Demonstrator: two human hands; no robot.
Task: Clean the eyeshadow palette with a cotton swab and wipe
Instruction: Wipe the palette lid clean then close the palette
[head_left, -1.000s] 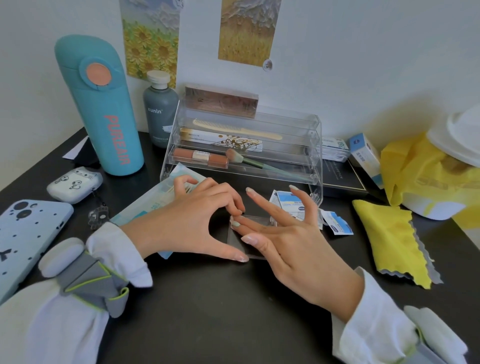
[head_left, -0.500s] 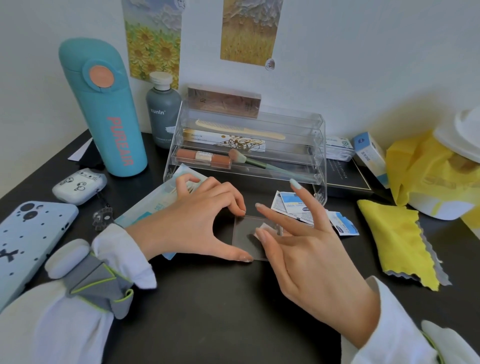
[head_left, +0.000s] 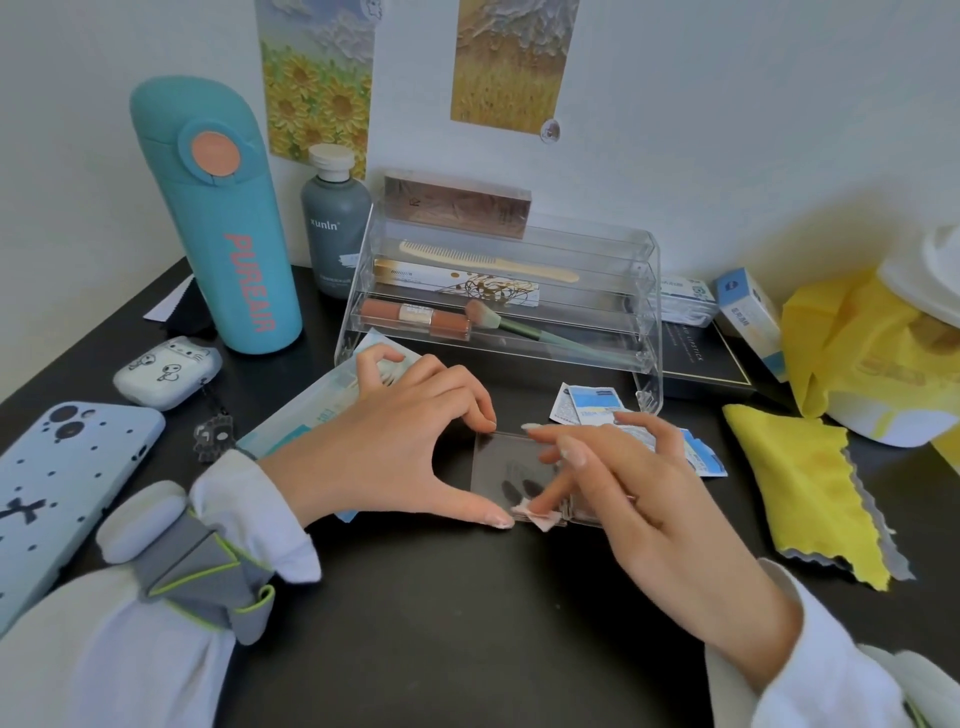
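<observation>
A clear flat eyeshadow palette (head_left: 511, 470) lies on the black worktop (head_left: 441, 613) near its middle, just in front of the clear acrylic organizer (head_left: 644, 332). Dark smudges show through the palette's top; its right part is hidden under the right hand (head_left: 639, 493), and its contents are hard to make out.

The left hand (head_left: 395, 441) braces the palette, its grip clamped on it: curled fingertips on the far left corner, thumb tip against the near left corner. The right hand's index finger presses a small pinkish wipe (head_left: 537, 517) onto the palette's near edge; the finger lies straight and the other fingers are spread loosely above the lid, holding nothing that can be seen. The wipe is mostly covered by that finger, so its shape is unclear.

Beneath the left hand a pale blue packet (head_left: 306, 415) is largely hidden. Torn blue-and-white sachets (head_left: 592, 405) lie just beyond the right hand, partly covered by it. A yellow cloth (head_left: 805, 483) lies toward the right edge. Along the left edge a phone (head_left: 57, 493) is cut off by the frame, with an earbud case (head_left: 166, 371) and a teal bottle (head_left: 223, 223) behind it.
</observation>
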